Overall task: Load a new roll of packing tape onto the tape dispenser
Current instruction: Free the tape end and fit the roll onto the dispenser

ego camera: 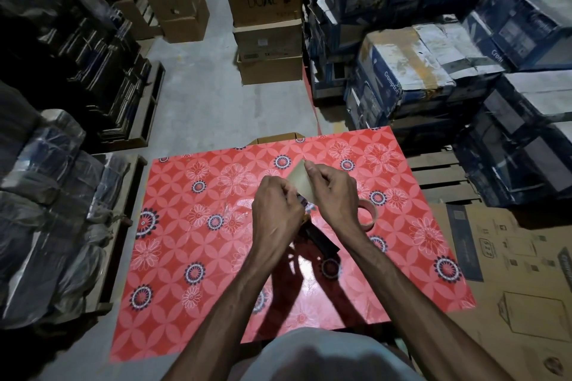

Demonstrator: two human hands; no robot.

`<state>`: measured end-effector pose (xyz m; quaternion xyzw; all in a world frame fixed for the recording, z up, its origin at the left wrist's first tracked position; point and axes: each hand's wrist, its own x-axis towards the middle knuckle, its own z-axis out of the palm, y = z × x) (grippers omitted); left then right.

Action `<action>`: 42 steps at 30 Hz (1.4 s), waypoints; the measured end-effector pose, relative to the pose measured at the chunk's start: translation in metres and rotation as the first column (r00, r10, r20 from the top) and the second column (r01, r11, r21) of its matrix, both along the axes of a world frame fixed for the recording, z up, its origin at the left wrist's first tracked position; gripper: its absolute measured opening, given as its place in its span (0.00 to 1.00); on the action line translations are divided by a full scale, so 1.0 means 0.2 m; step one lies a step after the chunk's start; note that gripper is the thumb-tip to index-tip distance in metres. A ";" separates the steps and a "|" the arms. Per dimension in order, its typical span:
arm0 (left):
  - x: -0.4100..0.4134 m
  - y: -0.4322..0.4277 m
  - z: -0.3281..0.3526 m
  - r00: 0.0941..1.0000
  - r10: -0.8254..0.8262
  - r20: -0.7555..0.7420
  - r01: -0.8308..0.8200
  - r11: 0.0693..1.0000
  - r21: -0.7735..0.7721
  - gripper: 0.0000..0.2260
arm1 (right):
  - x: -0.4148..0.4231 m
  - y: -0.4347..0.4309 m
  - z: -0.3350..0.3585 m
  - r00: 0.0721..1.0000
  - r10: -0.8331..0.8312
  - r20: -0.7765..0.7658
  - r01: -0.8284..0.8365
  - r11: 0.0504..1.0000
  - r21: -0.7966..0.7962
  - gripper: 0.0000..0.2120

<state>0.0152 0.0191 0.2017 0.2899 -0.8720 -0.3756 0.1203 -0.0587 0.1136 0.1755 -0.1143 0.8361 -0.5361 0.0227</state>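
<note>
Over the red flowered table, the right hand pinches a pulled strip of brown tape at twelve o'clock; the left hand is closed on the tape dispenser. The tape roll sits at three o'clock of the hands, partly hidden by the right wrist.

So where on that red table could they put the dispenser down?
The red floral table is bare along its left half and along the far edge. The middle is crowded: the left hand and right hand stretch brown tape above the dispenser, with the tape roll just right.
</note>
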 end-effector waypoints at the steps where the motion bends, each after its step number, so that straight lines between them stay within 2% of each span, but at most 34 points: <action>1: 0.00 -0.01 0.00 1.000 -0.007 0.010 0.006 0.999 0.034 0.10 | -0.01 0.01 0.00 1.000 0.011 0.001 -0.011 1.000 -0.024 0.24; 4: 0.01 -0.04 0.02 0.998 -0.041 0.049 0.036 0.993 0.115 0.10 | -0.02 0.02 0.00 1.000 0.031 -0.005 -0.031 0.996 -0.081 0.25; 8: 0.02 -0.07 0.06 0.999 -0.019 0.033 0.008 0.954 0.299 0.10 | -0.06 0.06 0.00 0.998 0.056 0.009 -0.054 0.988 -0.144 0.27; 11: 0.02 -0.10 0.08 0.999 -0.021 0.044 0.005 0.944 0.331 0.08 | -0.10 0.09 -0.01 0.993 0.115 0.038 -0.105 0.974 -0.201 0.24; 15: 0.02 -0.12 0.10 0.994 -0.080 0.076 0.058 0.963 0.265 0.06 | -0.13 0.12 -0.03 0.971 0.214 0.103 -0.175 0.938 -0.300 0.21; 19: 0.04 -0.16 0.10 0.981 -0.170 0.089 0.166 0.985 0.053 0.05 | -0.17 0.19 0.00 0.947 0.290 0.137 -0.240 0.925 -0.295 0.20; 24: 0.04 -0.17 0.05 0.957 -0.275 0.090 0.285 0.949 -0.136 0.05 | -0.20 0.23 0.00 0.930 0.344 0.126 -0.293 0.906 -0.306 0.21; 30: 0.04 -0.21 0.02 0.961 -0.250 0.123 0.264 0.957 -0.119 0.07 | -0.22 0.31 -0.01 0.910 0.377 0.170 -0.300 0.885 -0.355 0.11; 32: 0.04 -0.21 0.01 0.964 -0.229 0.134 0.243 0.966 -0.093 0.08 | -0.22 0.31 -0.03 0.905 0.377 0.196 -0.286 0.882 -0.376 0.14; 34: 0.03 -0.21 0.01 0.966 -0.213 0.144 0.221 0.974 -0.042 0.08 | -0.22 0.32 -0.03 0.902 0.370 0.224 -0.261 0.878 -0.401 0.21; 37: 0.03 -0.20 0.02 0.963 -0.217 0.158 0.210 0.976 0.057 0.06 | -0.22 0.33 -0.04 0.891 0.377 0.254 -0.246 0.870 -0.426 0.17; 39: 0.03 -0.22 0.01 0.963 -0.205 0.174 0.163 0.960 0.230 0.05 | -0.21 0.34 -0.05 0.892 0.367 0.265 -0.227 0.869 -0.439 0.16; 40: 0.04 -0.24 0.02 0.964 -0.208 0.165 0.134 0.916 0.378 0.05 | -0.21 0.35 -0.06 0.893 0.362 0.269 -0.215 0.867 -0.450 0.17; 42: 0.07 -0.28 0.04 0.970 -0.228 0.081 0.111 0.718 0.687 0.07 | -0.21 0.37 -0.07 0.891 0.361 0.276 -0.206 0.862 -0.462 0.17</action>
